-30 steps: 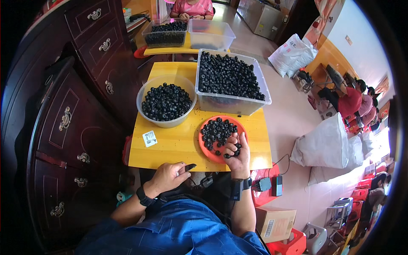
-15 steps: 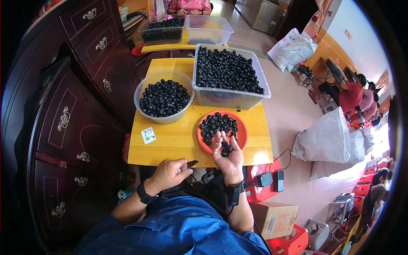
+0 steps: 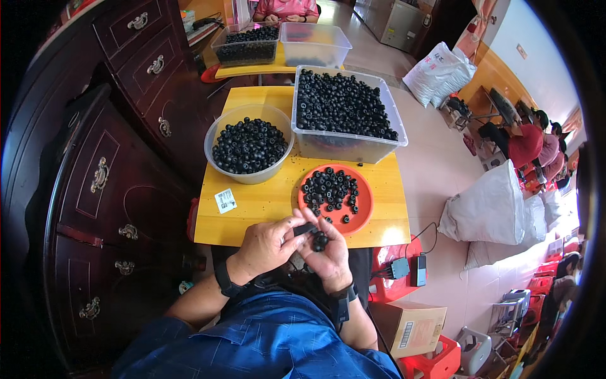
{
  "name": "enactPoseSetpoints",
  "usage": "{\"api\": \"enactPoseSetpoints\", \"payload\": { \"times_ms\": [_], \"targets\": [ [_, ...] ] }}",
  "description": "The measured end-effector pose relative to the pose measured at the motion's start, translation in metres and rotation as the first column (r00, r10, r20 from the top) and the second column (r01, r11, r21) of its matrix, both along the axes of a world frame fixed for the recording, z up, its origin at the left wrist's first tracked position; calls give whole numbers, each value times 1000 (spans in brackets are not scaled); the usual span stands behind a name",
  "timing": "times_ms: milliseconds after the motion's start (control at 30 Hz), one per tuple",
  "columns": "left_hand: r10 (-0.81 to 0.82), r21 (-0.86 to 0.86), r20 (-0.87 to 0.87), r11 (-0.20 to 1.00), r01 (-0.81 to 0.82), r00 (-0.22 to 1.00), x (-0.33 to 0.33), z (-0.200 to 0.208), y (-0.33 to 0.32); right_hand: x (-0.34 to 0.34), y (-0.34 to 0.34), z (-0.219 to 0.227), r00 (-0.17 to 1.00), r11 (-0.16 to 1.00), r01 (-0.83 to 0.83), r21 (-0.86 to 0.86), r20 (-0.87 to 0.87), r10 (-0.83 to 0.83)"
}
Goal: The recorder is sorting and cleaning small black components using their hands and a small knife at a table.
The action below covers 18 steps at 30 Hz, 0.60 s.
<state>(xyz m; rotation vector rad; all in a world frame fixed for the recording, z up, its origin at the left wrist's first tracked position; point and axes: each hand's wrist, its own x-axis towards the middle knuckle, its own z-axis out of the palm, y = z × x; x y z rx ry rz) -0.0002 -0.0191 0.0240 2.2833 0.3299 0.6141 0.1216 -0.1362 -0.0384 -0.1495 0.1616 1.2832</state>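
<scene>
Black beads rest in the upturned palm of my right hand, its fingers loosely extended. My left hand grips a small dark tool beside them. Just beyond, an orange plate holds scattered beads; farther back on the yellow table, a round tub and a larger rectangular bin are heaped with more.

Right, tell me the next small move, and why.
Probably ease the short black tool in the left hand onto one of the small round black pieces in the right hand: both hands are close together, and the tool sits just beside those pieces.
</scene>
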Motion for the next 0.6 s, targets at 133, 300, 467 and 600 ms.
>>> {"api": "enactPoseSetpoints", "payload": {
  "times_ms": [133,300,467,600],
  "targets": [
    [18,126,-127,992,-2,992,-4,-11,-1,-18,5,-6,995,996,-74,49,-63,77],
    [62,231,-123,972,-32,990,-10,-18,0,-24,7,-8,990,993,-113,19,-78,114],
    [53,117,-18,992,-50,998,-11,-20,0,-21,6,-13,986,984,-132,116,-84,143],
    [84,12,37,996,-84,996,-14,-14,1,-22,2,-11,989,993,-106,-54,-105,100]
  ]
}}
